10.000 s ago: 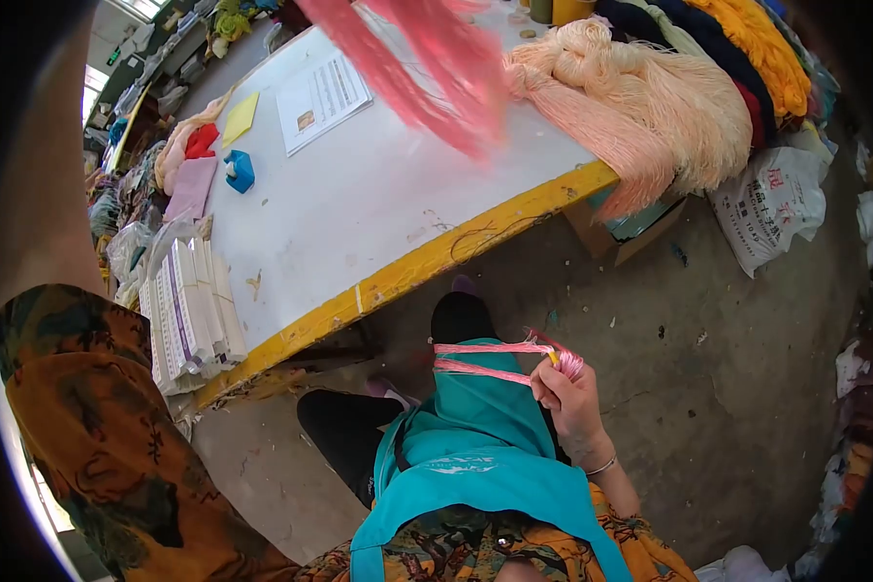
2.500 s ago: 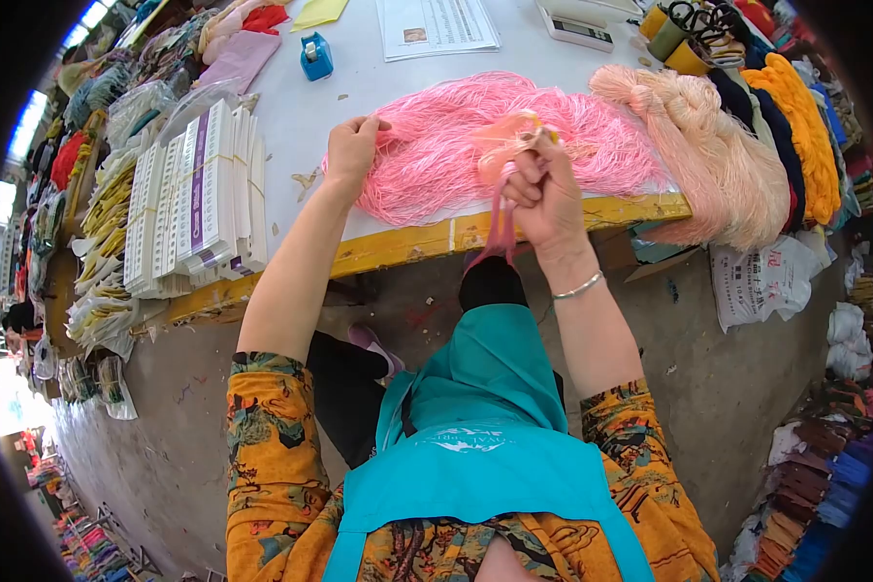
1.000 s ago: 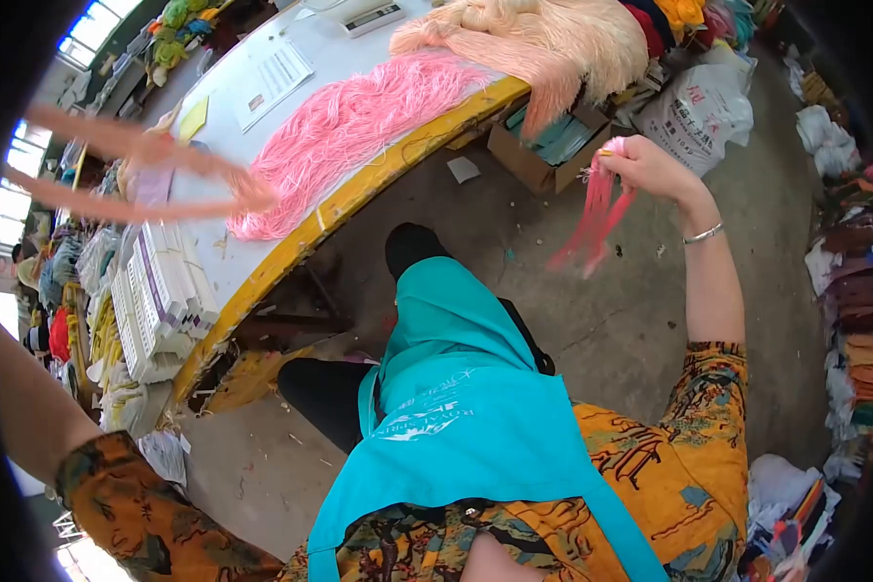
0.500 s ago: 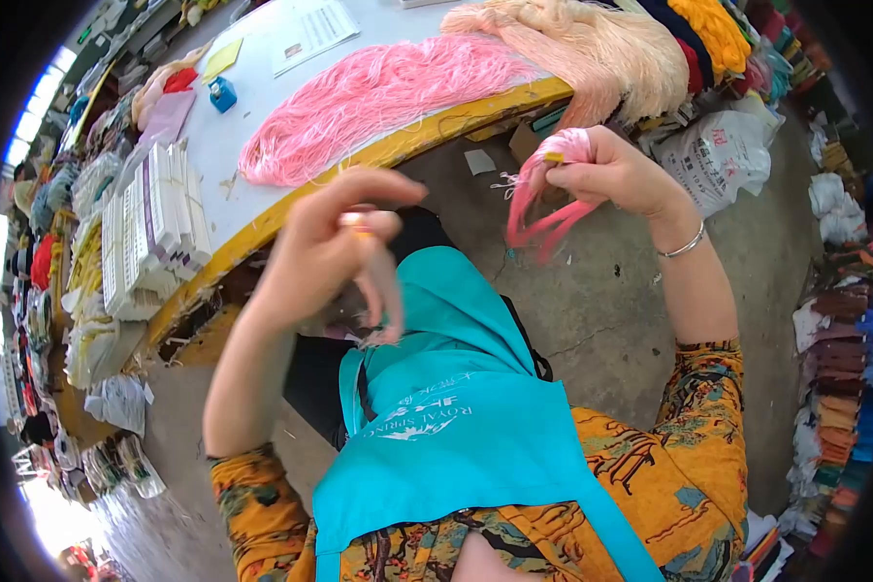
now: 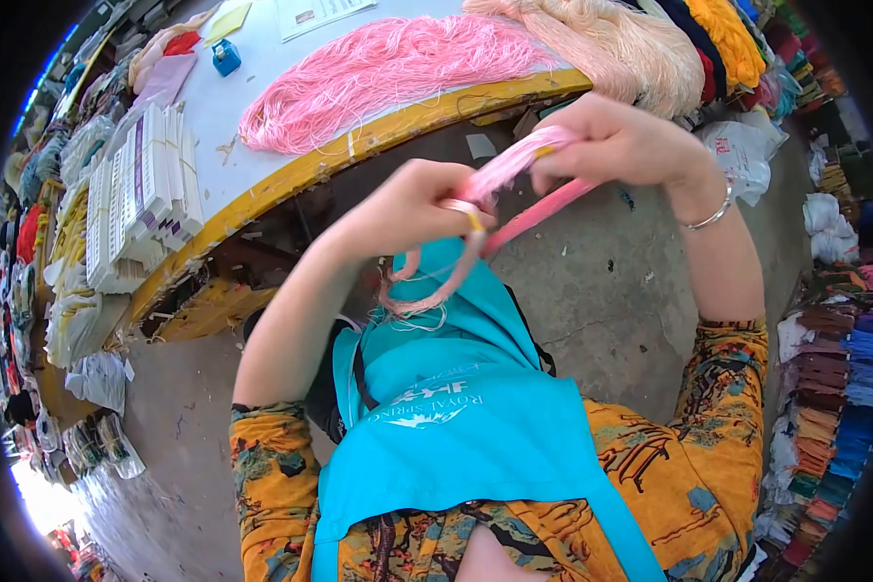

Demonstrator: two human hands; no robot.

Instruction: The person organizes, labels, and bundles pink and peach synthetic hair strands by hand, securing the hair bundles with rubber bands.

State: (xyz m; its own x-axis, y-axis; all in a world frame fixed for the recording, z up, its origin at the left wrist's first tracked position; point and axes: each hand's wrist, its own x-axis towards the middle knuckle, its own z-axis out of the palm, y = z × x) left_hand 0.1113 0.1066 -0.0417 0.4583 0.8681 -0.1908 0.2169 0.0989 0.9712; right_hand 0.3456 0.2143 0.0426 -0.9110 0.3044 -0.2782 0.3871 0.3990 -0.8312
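Observation:
Between my hands stretches a bright pink skein of embroidery thread (image 5: 510, 171), with a small yellow band near its upper end. My right hand (image 5: 626, 144) is closed around that upper end. At the lower left end, my left hand (image 5: 407, 209) has its fingers closed against the strands. A paler pink loop of thread (image 5: 451, 281) also hangs from my left hand, with a yellow band close to the fingers. The left fingertips are partly hidden by the threads.
A long pink hank (image 5: 398, 73) lies along the table's yellow edge (image 5: 291, 187). Beside it are a cream hank (image 5: 640, 63) and a blue bottle (image 5: 226, 58). Stacked white cards (image 5: 141, 189) stand at the left. A white bag (image 5: 747, 155) sits on the floor at the right.
My left hand has moved right and up to the pink skein and closed on its end. My right hand has risen slightly, and the skein is now drawn out between both hands.

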